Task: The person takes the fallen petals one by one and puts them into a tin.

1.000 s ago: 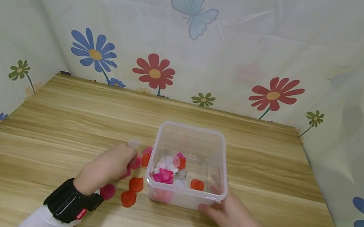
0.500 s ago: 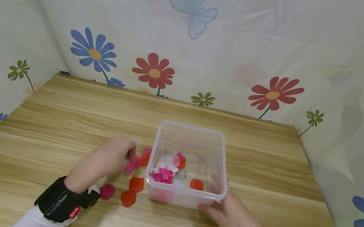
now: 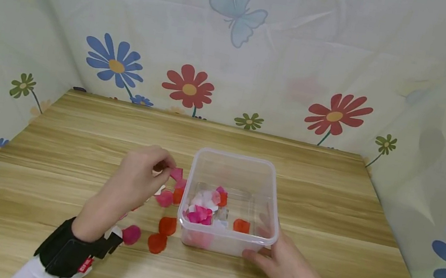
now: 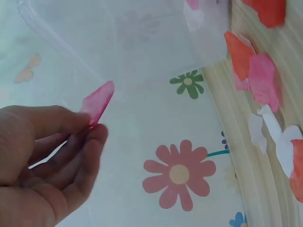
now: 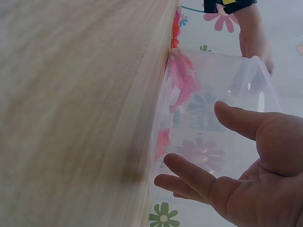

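A clear plastic box (image 3: 274, 171) stands mid-table with pink, white and red petals (image 3: 205, 206) inside. My left hand (image 3: 167, 169) is raised just left of the box's rim and pinches a pink petal (image 3: 176, 173) between thumb and fingertips. In the left wrist view the petal (image 4: 98, 101) sticks up from the fingertips (image 4: 97, 135) beside the box wall (image 4: 142, 42). My right hand (image 3: 260, 249) holds the box's near right corner, thumb on the side wall and fingers on the front wall. In the right wrist view its fingers (image 5: 189, 175) lie against the box (image 5: 222, 80).
Loose petals lie on the wooden table (image 3: 74, 135) left of the box: red ones (image 3: 167, 225) (image 3: 157, 243), pink ones (image 3: 131, 234) (image 3: 164, 198) and a white one (image 3: 160, 191). Flower-printed cloth walls (image 3: 238, 39) enclose the table on three sides.
My left hand has lifted from the loose petals and moved up and away toward the box's left rim, with a pink petal pinched in it. The right hand and box have stayed put.
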A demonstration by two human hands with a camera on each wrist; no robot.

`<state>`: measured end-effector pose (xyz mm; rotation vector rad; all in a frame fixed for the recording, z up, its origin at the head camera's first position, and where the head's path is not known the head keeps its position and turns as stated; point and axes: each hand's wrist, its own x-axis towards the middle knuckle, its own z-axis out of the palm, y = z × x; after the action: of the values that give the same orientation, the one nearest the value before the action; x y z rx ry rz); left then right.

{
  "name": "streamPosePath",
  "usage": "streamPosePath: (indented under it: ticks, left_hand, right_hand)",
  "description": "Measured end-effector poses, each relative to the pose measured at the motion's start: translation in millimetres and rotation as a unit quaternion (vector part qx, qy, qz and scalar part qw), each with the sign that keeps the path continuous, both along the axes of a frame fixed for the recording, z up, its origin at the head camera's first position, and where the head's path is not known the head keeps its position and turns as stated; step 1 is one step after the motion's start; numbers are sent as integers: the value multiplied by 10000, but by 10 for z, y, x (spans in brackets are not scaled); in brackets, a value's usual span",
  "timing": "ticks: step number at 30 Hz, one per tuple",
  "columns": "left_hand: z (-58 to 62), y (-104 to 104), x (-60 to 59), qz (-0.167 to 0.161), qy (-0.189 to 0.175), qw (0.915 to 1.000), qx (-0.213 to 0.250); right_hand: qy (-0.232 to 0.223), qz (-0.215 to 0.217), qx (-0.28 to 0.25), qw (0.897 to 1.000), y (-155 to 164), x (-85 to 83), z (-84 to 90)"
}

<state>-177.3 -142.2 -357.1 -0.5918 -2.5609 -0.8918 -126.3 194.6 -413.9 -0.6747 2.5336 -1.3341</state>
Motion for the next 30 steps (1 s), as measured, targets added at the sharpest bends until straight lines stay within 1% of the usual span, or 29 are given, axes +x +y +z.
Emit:
streamPosePath:
  ticks: [2, 5, 8, 12, 15, 18, 21, 24, 30]
  left_hand:
    - [18, 22, 24, -22, 347, 9992, 211]
    - [44, 65, 56, -151, 691, 9964, 474]
    - [58, 111, 86, -353, 899, 9936, 584]
    - [56, 168, 122, -569, 1024, 9910, 650]
    - [49, 211, 140, -798, 987, 9897, 669]
    - [41, 252, 156, -1123, 800, 9882, 660]
    - [26, 276, 166, -1354, 616, 9869, 624]
    - [15, 285, 169, -1424, 518, 9868, 564]
    - [22, 274, 164, -1419, 421, 9877, 504]
  right_hand:
    - [-5, 11, -26, 10000, -1, -1, 2]
    - [-24, 28, -50, 10000, -1, -2, 5]
    - [-4, 18, -29, 10000, 0, -2, 7]
    - [-20, 12, -33, 10000, 2, 0, 9]
    - [-60, 13, -61, 10000, 2, 0, 12]
    - [-79, 1, -66, 9999, 0, 1, 13]
    - [-65, -16, -36, 10000, -2, 3, 12]
    - [-49, -30, -3, 10000, -3, 5, 10]
    - [58, 117, -99, 9999, 0, -8, 10]
